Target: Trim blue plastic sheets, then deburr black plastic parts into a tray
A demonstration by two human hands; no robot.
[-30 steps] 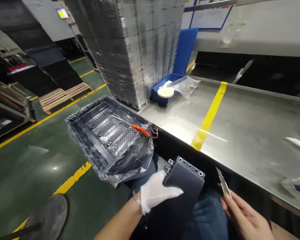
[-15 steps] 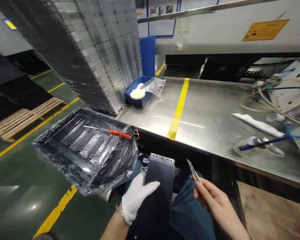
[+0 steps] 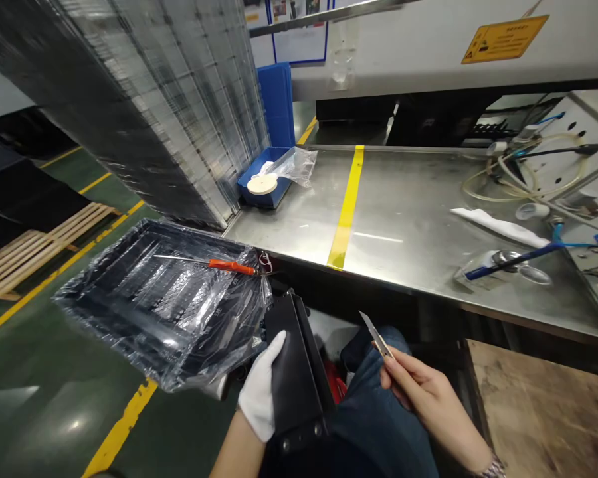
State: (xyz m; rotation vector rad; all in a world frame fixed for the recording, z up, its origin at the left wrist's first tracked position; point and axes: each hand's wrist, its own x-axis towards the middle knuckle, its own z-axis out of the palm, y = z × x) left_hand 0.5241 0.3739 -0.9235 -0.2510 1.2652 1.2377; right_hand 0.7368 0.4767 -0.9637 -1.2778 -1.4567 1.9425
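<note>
My left hand (image 3: 260,392), in a white glove, is closed on the left side of a long black box-like part (image 3: 299,372). The part is tilted, with a lengthwise channel facing right and round fittings at its near end. Bare and raised over my right thigh, my right hand (image 3: 418,385) pinches a utility knife (image 3: 376,334). Its blade is out, pointing up and left, apart from the black part. Most of the knife's handle is hidden in my fingers.
To the left is a black crate (image 3: 154,312) lined with clear plastic, an orange-handled screwdriver (image 3: 229,266) lying across it. The metal bench (image 3: 289,232) carries a blue bin (image 3: 279,192), a white cloth strip (image 3: 498,228) and a clear bottle (image 3: 478,272). A tall wrapped stack (image 3: 179,113) stands behind the crate.
The black part has turned in my left hand, so its channelled side now shows. My right hand and the knife stay close to where they were. The whole view has shifted slightly.
</note>
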